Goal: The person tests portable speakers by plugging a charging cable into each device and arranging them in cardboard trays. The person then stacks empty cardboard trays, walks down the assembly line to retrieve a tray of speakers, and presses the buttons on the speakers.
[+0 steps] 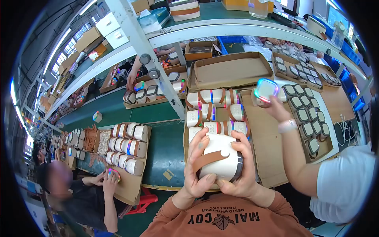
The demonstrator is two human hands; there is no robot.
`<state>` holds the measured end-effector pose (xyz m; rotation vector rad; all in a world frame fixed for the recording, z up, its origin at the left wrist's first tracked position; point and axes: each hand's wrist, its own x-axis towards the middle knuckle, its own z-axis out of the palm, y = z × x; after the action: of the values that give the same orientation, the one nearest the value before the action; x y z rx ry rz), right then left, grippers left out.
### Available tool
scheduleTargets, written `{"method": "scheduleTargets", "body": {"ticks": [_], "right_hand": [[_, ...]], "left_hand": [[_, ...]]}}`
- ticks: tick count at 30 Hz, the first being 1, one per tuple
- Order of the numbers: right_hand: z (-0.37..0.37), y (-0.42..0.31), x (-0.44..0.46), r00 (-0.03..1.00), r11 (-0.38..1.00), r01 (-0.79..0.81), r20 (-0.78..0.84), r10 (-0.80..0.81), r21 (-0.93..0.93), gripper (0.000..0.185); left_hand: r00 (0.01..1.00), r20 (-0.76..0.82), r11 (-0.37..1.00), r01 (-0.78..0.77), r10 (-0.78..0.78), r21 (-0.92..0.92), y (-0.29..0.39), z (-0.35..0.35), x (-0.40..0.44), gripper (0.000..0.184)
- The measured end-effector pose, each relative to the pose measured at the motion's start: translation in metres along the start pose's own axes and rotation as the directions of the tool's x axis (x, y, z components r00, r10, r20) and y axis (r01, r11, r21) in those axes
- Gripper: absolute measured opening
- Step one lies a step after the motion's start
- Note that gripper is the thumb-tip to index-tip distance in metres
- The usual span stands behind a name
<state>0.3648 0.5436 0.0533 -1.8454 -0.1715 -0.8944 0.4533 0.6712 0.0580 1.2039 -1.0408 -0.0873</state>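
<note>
A white portable speaker (221, 168) with a brown strap (209, 160) is held up between my two hands, in front of my chest. Its dark end (239, 166) faces right. My left hand (195, 168) wraps its left side, thumb low on the front. Around its right side my right hand (248, 170) is closed, with the thumb under the lower edge. Just beyond my hands, a cardboard tray (185, 130) holds rows of similar strapped speakers (212, 127), some with coloured lights lit.
At right, a co-worker's hand (272, 104) holds a lit speaker (267, 90) near trays of dark-topped speakers (306, 103). Another person (83, 197) works at left beside a filled tray (136, 158). A white shelf post (152, 59) rises from the green bench (164, 146).
</note>
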Motion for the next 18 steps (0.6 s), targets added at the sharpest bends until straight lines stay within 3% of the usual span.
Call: {"method": "scheduleTargets", "body": {"ticks": [3,4,6,7,10,15,18], "right_hand": [[0.003,-0.009,0.007,0.993,0.993,0.116,0.010,-0.116,0.003,0.084],[0.002,-0.018,0.011,0.991,0.992,0.127,0.045,-0.128,0.028,0.083],[0.002,-0.038,0.031,0.980,0.979,0.180,0.063,-0.186,0.099,0.076],[0.015,-0.044,0.039,0.955,0.932,0.296,-0.085,-0.284,0.208,0.065],[0.010,-0.058,0.049,0.911,0.904,0.409,-0.004,-0.412,0.128,0.071],[0.012,-0.085,0.053,0.893,0.881,0.448,-0.121,-0.434,0.148,0.055],[0.005,-0.086,0.054,0.897,0.883,0.441,-0.107,-0.429,0.160,0.054]], "left_hand": [[0.997,-0.074,0.999,0.015,-0.012,0.043,0.027,0.001,0.001,0.060],[0.999,0.007,0.932,-0.048,0.049,0.360,0.032,-0.010,0.003,0.058],[0.985,0.034,0.852,-0.164,0.170,0.497,0.035,-0.012,0.011,0.058],[0.982,0.008,0.878,-0.173,0.189,0.447,0.035,-0.009,0.015,0.058],[0.975,-0.055,0.935,-0.188,0.214,0.302,0.036,0.007,0.027,0.058],[0.965,-0.049,0.937,-0.237,0.258,0.258,0.040,0.014,0.031,0.058],[0.961,-0.040,0.934,-0.254,0.272,0.250,0.042,0.015,0.032,0.058]]}}
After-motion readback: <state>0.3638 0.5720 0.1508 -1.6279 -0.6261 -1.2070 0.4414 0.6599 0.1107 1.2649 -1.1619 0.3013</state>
